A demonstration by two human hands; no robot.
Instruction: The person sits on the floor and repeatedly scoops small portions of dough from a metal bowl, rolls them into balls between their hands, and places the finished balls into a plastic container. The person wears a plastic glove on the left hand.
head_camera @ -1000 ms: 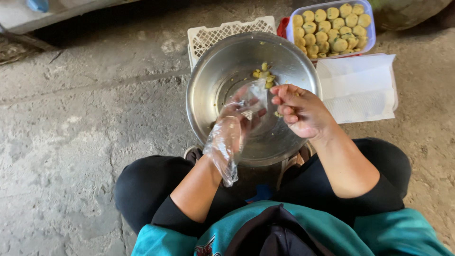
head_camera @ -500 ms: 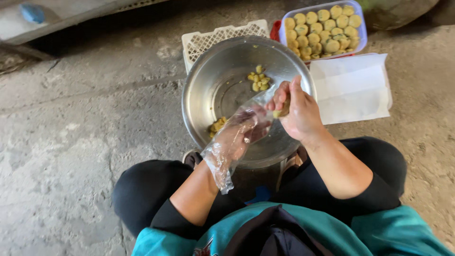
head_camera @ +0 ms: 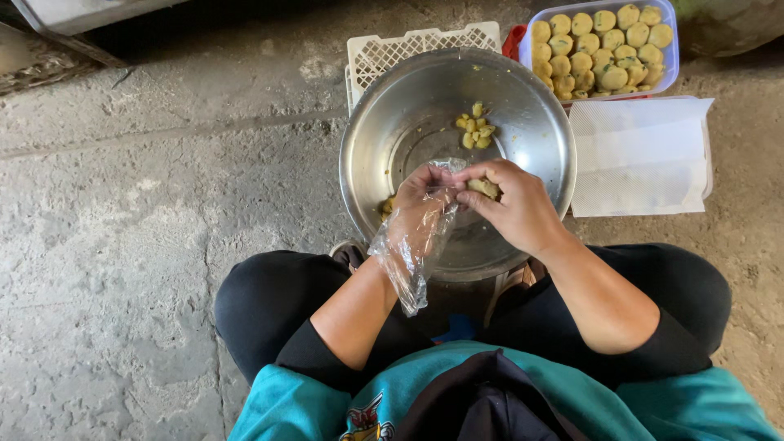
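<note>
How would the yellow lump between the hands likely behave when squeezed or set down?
The lump is probably soft and mouldable, since the container's pieces are pressed discs. Likely sticky: the left hand wears a plastic glove. The right hand pinches it.

The person wears black trousers (head_camera: 269,306) and a teal top (head_camera: 523,400) with black sleeves pushed up the forearms. The left hand (head_camera: 420,204) is covered by a loose clear plastic glove; the right hand (head_camera: 514,204) is bare.
</note>
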